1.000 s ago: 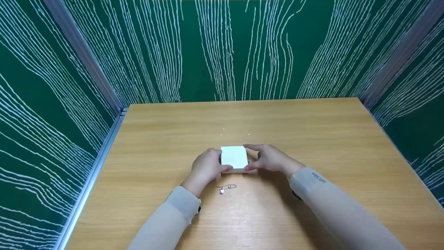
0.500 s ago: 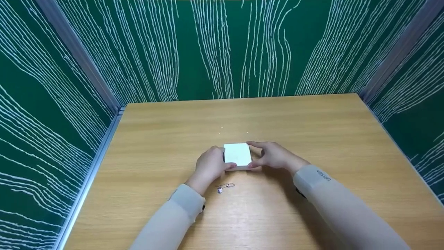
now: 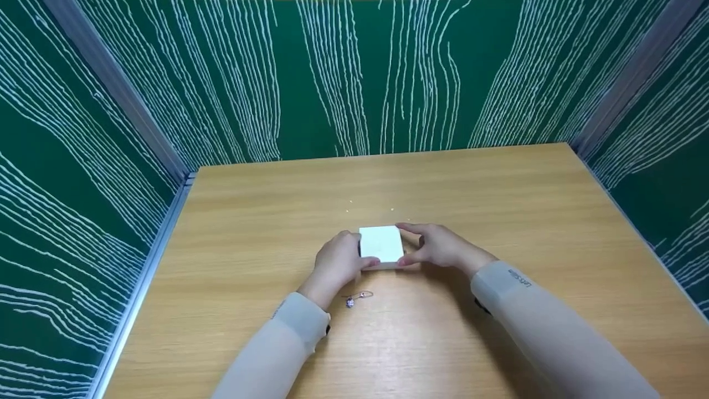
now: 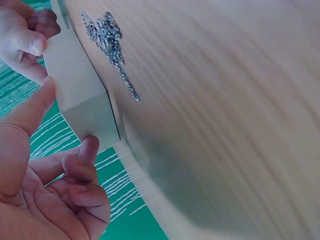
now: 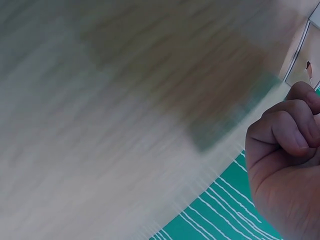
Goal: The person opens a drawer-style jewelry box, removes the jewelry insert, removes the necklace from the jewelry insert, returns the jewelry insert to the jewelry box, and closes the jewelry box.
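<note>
On the light wooden bench [image 3: 498, 233], little had changed over the last second: both hands stayed clasped on the small white square box [image 3: 380, 244], which had crept slightly toward the far edge. The left hand [image 3: 337, 264] gripped its left side, the right hand [image 3: 437, 247] its right, so the work was probably still at the holding stage. The box sat mid-bench, plain and matte, a thin silver chain [image 3: 356, 298] lying just nearer the front edge.

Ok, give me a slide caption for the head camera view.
Both hands, left hand and right hand, hold a white box on a wooden table; chain nearby.
</note>
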Action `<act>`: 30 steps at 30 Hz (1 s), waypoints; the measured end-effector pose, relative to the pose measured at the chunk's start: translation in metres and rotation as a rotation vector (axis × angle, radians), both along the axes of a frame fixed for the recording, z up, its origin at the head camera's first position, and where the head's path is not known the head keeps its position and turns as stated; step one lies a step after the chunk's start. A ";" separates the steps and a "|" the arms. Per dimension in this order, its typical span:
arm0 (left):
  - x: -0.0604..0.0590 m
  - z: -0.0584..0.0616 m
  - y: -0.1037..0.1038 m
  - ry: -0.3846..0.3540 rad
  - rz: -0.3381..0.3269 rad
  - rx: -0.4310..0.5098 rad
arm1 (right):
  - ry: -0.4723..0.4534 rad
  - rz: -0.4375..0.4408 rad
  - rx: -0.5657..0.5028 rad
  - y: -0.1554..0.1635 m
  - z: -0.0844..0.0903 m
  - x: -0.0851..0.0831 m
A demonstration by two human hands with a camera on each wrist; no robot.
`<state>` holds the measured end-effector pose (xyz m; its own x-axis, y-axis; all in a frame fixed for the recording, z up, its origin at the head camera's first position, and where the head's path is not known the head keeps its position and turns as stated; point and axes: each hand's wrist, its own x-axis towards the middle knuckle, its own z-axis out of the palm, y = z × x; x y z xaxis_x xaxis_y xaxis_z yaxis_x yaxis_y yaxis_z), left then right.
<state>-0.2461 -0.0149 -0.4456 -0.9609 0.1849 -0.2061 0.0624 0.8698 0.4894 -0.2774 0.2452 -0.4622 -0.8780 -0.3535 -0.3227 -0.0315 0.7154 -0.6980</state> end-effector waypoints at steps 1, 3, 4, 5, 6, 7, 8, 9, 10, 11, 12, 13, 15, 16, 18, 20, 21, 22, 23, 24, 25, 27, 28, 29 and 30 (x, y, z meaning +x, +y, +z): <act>0.000 0.000 0.000 0.004 -0.002 -0.002 | 0.000 -0.001 0.000 0.000 0.000 0.000; -0.001 -0.001 0.000 0.011 -0.001 -0.003 | -0.002 -0.004 -0.005 -0.001 0.000 -0.002; -0.001 -0.001 0.000 0.018 0.001 -0.004 | -0.002 -0.001 -0.010 -0.001 0.000 -0.003; -0.002 -0.001 0.000 0.023 0.003 -0.004 | -0.002 0.004 -0.023 -0.001 0.000 -0.004; -0.002 -0.001 0.000 0.024 0.006 -0.002 | -0.008 0.001 -0.037 -0.001 -0.001 -0.005; -0.002 -0.002 0.000 0.027 0.005 -0.004 | -0.017 -0.001 -0.051 -0.001 -0.002 -0.005; -0.002 -0.002 0.000 0.029 0.003 -0.005 | -0.023 -0.002 -0.064 -0.001 -0.004 -0.006; -0.002 -0.003 0.000 0.030 0.000 -0.006 | -0.032 -0.003 -0.077 -0.001 -0.005 -0.005; -0.002 -0.004 0.000 0.030 -0.005 -0.007 | -0.040 -0.004 -0.092 -0.001 -0.006 -0.005; -0.001 -0.005 0.000 0.027 -0.010 -0.007 | -0.046 -0.008 -0.102 -0.001 -0.008 -0.005; -0.001 -0.006 0.000 0.026 -0.015 -0.007 | -0.049 -0.010 -0.109 -0.001 -0.009 -0.004; -0.002 -0.007 0.000 0.028 -0.020 -0.006 | -0.047 -0.003 -0.118 -0.001 -0.010 -0.004; -0.003 -0.009 0.000 0.032 -0.025 0.005 | -0.046 0.008 -0.145 -0.001 -0.011 -0.004; -0.004 -0.010 -0.001 0.038 -0.029 0.012 | -0.047 0.011 -0.164 -0.001 -0.011 -0.004; -0.006 -0.013 -0.002 0.051 -0.036 0.026 | -0.056 0.017 -0.204 -0.002 -0.013 -0.005; -0.008 -0.015 -0.003 0.061 -0.045 0.045 | -0.065 0.021 -0.237 -0.003 -0.014 -0.005; -0.009 -0.016 -0.004 0.062 -0.050 0.055 | -0.069 0.022 -0.243 -0.003 -0.015 -0.005; -0.010 -0.017 -0.005 0.062 -0.057 0.060 | -0.071 0.024 -0.242 -0.003 -0.015 -0.004; -0.010 -0.018 -0.006 0.058 -0.061 0.061 | -0.069 0.029 -0.228 -0.003 -0.016 -0.004; -0.011 -0.019 -0.008 0.053 -0.065 0.063 | -0.063 0.037 -0.210 -0.002 -0.016 -0.003; -0.011 -0.019 -0.011 0.048 -0.067 0.061 | -0.054 0.045 -0.190 -0.002 -0.016 -0.003; -0.012 -0.018 -0.017 0.038 -0.063 0.048 | -0.029 0.049 -0.144 0.001 -0.014 -0.001; -0.013 -0.017 -0.021 0.035 -0.055 0.041 | -0.010 0.044 -0.125 0.002 -0.013 0.000; -0.013 -0.016 -0.025 0.034 -0.044 0.036 | 0.017 0.033 -0.108 0.004 -0.012 0.001; -0.013 -0.015 -0.030 0.037 -0.033 0.030 | 0.047 0.020 -0.098 0.007 -0.010 0.002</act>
<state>-0.2593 -0.0449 -0.4606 -0.9610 0.2224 -0.1643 0.1096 0.8519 0.5121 -0.2750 0.2522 -0.4725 -0.8839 -0.3987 -0.2444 -0.0791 0.6426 -0.7621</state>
